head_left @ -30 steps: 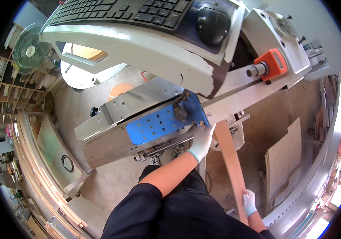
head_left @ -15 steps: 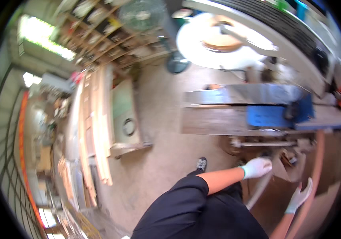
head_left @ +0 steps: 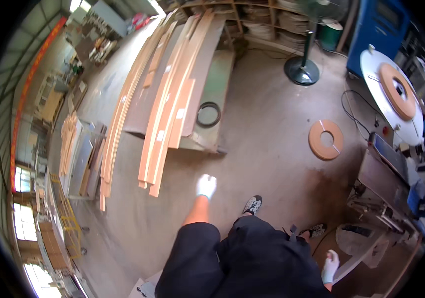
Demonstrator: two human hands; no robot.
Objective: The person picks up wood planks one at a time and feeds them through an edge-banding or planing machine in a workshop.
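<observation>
My left hand (head_left: 206, 186), in a white glove, is held out over the floor near the ends of the wooden strips (head_left: 165, 124). Its fingers look curled in, and nothing shows in them. Low at my right side hangs my right hand (head_left: 330, 266), also gloved, with the fingers loosely bent and apart, and no object in it. Next to it is a pale slanted bar (head_left: 354, 259) of the machine; whether they touch I cannot tell. Long strips lie in stacks on a table (head_left: 206, 64) to the left, some bearing white labels.
A coil of brown edge banding (head_left: 326, 139) lies on the floor ahead. Beyond it stand a fan (head_left: 301, 71) and a blue cabinet (head_left: 378, 37). A white disc (head_left: 371, 74) carrying another coil is at right, above a machine table (head_left: 383, 166). A black ring (head_left: 208, 114) lies on a green surface.
My view and body have turned left, away from the machine. My left hand has moved from beside the machine to the open floor near the strips; my right hand has lowered to my side.
</observation>
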